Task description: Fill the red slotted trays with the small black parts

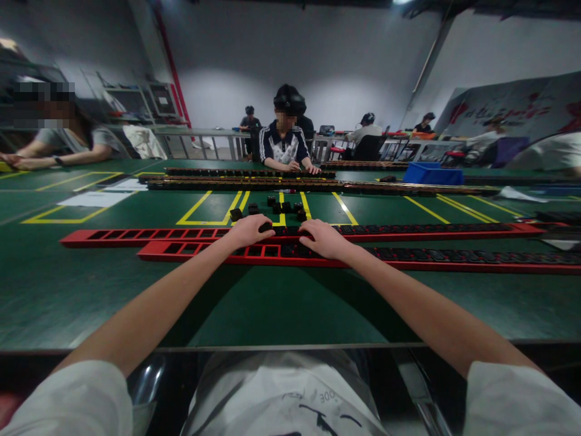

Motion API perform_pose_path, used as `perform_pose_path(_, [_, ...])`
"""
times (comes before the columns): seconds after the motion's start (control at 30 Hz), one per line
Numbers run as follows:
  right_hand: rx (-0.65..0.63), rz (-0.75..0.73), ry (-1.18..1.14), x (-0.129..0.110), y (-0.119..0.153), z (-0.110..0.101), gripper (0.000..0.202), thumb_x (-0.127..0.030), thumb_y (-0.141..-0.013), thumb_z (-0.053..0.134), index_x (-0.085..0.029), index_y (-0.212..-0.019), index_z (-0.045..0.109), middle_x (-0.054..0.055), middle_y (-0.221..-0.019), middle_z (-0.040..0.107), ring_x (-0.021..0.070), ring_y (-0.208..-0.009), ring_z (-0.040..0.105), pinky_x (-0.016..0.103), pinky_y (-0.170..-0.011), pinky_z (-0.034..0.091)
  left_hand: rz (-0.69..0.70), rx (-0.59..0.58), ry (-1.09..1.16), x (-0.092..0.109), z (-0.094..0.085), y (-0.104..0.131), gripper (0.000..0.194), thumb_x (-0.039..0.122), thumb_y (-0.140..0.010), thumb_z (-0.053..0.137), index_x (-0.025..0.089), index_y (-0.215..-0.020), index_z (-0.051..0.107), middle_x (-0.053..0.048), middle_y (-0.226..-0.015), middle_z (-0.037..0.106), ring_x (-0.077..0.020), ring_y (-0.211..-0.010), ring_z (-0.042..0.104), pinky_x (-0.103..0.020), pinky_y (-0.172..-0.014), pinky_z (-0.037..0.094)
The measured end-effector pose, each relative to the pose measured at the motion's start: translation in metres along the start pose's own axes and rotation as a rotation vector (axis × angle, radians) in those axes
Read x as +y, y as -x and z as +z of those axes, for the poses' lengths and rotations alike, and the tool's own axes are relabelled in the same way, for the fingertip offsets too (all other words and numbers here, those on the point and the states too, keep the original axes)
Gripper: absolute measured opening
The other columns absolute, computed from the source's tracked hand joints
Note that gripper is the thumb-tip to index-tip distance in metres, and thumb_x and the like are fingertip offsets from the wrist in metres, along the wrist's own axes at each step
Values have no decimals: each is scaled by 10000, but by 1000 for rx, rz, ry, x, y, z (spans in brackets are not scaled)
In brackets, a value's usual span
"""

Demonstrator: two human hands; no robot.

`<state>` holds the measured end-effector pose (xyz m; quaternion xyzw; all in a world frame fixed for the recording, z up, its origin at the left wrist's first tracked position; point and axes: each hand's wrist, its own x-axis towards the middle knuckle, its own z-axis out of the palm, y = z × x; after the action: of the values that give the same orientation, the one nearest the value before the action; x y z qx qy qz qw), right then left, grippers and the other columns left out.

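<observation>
Two long red trays lie across the green table, one behind the other. The rear tray (136, 234) and the front tray (227, 259) have bare square slots at the left and black parts filling them to the right. My left hand (251, 231) is over the rear tray, its fingers curled around a small black part. My right hand (323, 238) rests over both trays, thumb and fingers bent close together; whatever lies between them is too small to make out. Several loose black blocks (276, 208) sit just behind the trays.
Long dark strips (245, 183) lie across the table farther back, with a blue bin (433, 174) at the right and white papers (97, 198) at the left. A person (285, 145) sits opposite, another at the far left. Yellow tape marks the tabletop.
</observation>
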<state>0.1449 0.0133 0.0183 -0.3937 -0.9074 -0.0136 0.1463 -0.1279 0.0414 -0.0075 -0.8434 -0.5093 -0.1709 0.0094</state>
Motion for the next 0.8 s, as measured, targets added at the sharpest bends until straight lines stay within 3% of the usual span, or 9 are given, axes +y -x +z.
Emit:
perform_pose_path(0.43, [-16, 11, -3, -2, 0, -2, 236, -292, -962, 553, -151, -1116, 662, 138, -1161, 682, 261, -1060, 613, 404, -946, 471, -39, -49, 60, 5, -8, 3, 491, 576, -859, 603, 233, -1209, 578, -78, -1171, 694, -273, -1050, 657, -359, -839, 509])
perform_pose_path(0.8, [-2, -4, 3, 2, 0, 2, 231, -303, -963, 549, -160, -1104, 663, 127, -1149, 682, 254, -1051, 607, 394, -938, 470, 10, -89, 91, 4, -4, 3, 481, 562, -906, 524, 215, -1240, 531, -104, -1167, 686, -285, -1039, 659, -376, -857, 501])
